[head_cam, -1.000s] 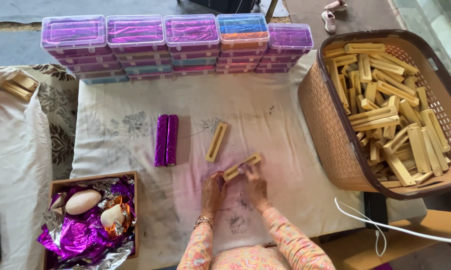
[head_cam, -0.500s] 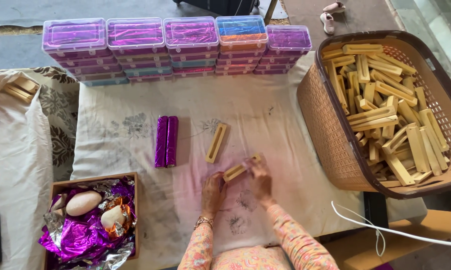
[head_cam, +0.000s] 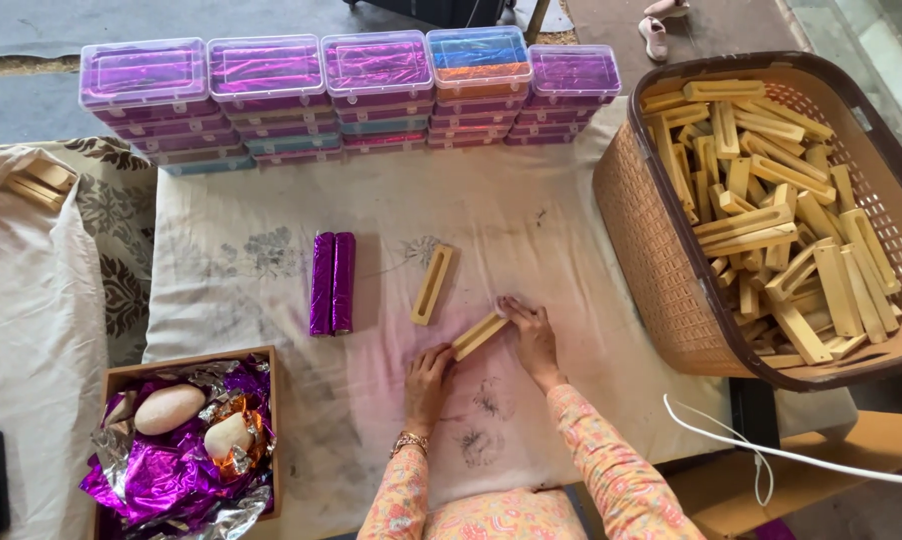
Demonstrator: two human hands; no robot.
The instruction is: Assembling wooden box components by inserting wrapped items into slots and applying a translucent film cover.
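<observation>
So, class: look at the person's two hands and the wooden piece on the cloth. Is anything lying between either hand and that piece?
Nothing visible does. The left hand touches the near end of the wooden piece and the right hand touches its far end, fingers directly on it. The other wooden piece and the purple wrapped bars lie apart, farther up the cloth.

A pale slotted block of bare matt wood (head_cam: pixel 479 335) lies between the left hand (head_cam: pixel 428 384) and right hand (head_cam: pixel 533 335). The bench wears a matt, smudged cream cloth (head_cam: pixel 531 240). Two bars wrapped in glossy purple foil (head_cam: pixel 331 283) shine beside another plain wooden block (head_cam: pixel 432 285). The brown woven-look plastic basket (head_cam: pixel 651 260) has a dull lattice wall. The stacked clear plastic boxes (head_cam: pixel 351 85) are smooth and glossy. Crinkled purple foil (head_cam: pixel 171 470) fills an unfinished wooden tray (head_cam: pixel 273 420).
</observation>
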